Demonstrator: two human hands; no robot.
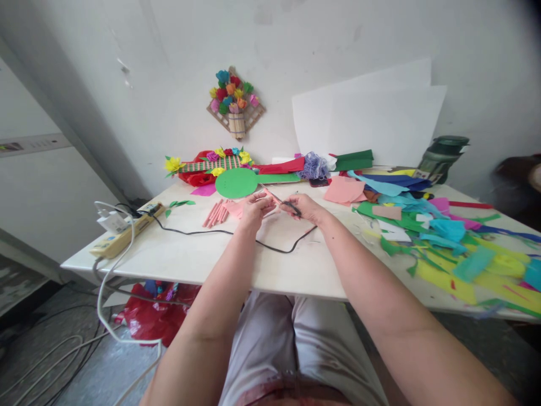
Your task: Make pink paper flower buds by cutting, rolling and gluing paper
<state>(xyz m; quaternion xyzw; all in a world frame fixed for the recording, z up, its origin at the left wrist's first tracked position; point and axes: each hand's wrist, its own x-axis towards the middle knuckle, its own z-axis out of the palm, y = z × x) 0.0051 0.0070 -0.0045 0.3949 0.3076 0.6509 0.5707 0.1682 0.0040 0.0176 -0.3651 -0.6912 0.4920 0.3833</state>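
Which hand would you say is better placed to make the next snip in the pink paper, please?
The right hand, probably: it already grips the scissors, blades pointing at the pink paper, which the left hand holds.

Bare table lies open near the front edge; black cable and paper scraps crowd beyond

On the worktop, our left hand and right hand meet at centre around the scissors. Paper rolls lie just left of them, a paper disc behind, a power strip at far left, paper scraps spread right.
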